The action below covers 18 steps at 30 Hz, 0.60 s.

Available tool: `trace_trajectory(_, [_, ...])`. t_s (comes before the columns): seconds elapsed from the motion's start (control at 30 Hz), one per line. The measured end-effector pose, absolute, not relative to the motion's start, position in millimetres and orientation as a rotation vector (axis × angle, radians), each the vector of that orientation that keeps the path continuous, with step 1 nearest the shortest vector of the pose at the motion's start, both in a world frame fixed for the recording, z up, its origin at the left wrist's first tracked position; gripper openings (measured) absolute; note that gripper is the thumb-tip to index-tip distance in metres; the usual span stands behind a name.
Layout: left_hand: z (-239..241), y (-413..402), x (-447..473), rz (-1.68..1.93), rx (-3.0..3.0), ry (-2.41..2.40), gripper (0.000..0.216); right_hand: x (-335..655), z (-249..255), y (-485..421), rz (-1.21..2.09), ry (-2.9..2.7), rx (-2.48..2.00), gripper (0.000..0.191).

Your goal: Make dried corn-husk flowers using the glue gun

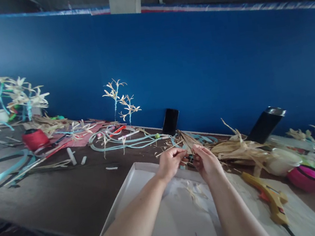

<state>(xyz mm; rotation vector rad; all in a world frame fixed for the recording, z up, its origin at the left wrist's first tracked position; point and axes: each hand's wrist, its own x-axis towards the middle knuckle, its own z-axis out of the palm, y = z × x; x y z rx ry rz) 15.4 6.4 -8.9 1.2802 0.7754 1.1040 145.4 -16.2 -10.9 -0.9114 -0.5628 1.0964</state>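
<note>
My left hand [170, 164] and my right hand [208, 162] meet over the far edge of a shallow white box [157, 216]. Both are closed, with thumbs and fingertips pinched together. Whatever sits between the fingertips is too small and too hidden to name. A tan dried husk piece [188, 139] rises just beyond the fingertips; whether it is held or lies behind them, I cannot tell. Pale husk petals [194, 192] rest in the box below, between my forearms. Right of my right hand lies a pile of dried husks [236, 149].
A yellow glue gun [268, 198] lies on paper at the right, near a pink pouch [309, 178]. Behind stand a phone [171, 120] and a tilted black flask [266, 125]. Light-blue tubing [120, 145], husk flowers [121, 99] and a red spool [35, 140] occupy the left and back.
</note>
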Motion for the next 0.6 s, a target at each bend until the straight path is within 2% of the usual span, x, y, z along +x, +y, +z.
trace_trajectory(0.27, [-16, 11, 13, 1.176, 1.377, 0.826, 0.026, 141, -9, -18, 1.073, -0.647, -0.951, 0.039])
trace_trajectory(0.6, [-30, 18, 17, 1.384, 1.759, 0.976, 0.01, 148, -19, -14, 1.092, -0.615, -0.945, 0.031])
